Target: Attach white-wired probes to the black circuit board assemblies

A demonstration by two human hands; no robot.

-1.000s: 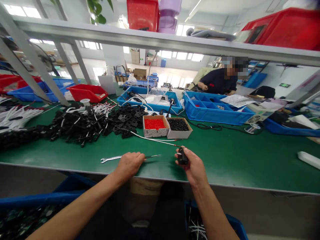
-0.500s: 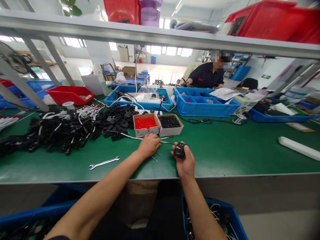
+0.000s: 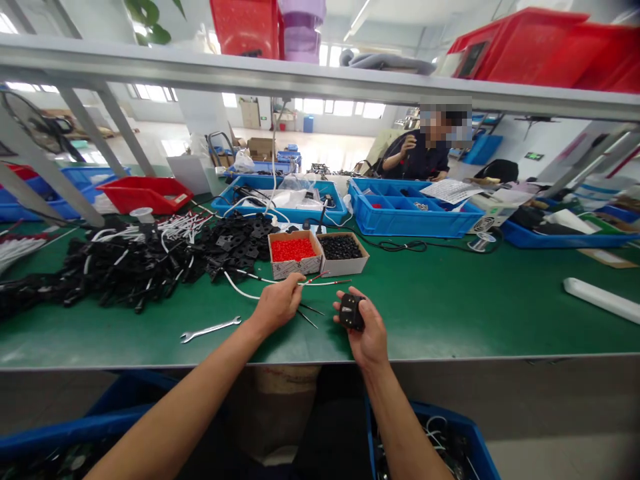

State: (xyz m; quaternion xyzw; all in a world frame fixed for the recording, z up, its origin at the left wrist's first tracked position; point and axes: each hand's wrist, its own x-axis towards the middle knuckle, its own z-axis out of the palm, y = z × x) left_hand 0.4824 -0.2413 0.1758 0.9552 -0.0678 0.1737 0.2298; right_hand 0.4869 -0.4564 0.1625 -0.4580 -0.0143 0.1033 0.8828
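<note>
My left hand (image 3: 280, 303) is closed in a pinch on a white cable (image 3: 243, 291), whose red-tipped end pokes out past the fingers. A second white cable (image 3: 330, 283) lies just beyond it on the green bench. Two thin dark prongs (image 3: 311, 316), like tweezer tips, show from under this hand; their other end is hidden. My right hand (image 3: 369, 330), palm up, has its fingers curled around a small black block-shaped part (image 3: 352, 311) with metal dots on its face. A carton of red caps (image 3: 294, 250) and a carton of black caps (image 3: 342, 247) stand behind the hands.
Black parts with white cables (image 3: 130, 257) are heaped at left. A wrench (image 3: 211, 330) lies near the front edge. Blue trays (image 3: 417, 223) and a red bin (image 3: 143, 197) line the back, under a shelf (image 3: 310, 77). Another person (image 3: 420, 157) sits across the bench.
My left hand has drawn back left, pulling the cable away from the black part. My right hand has turned the part slightly. The person opposite has raised a hand.
</note>
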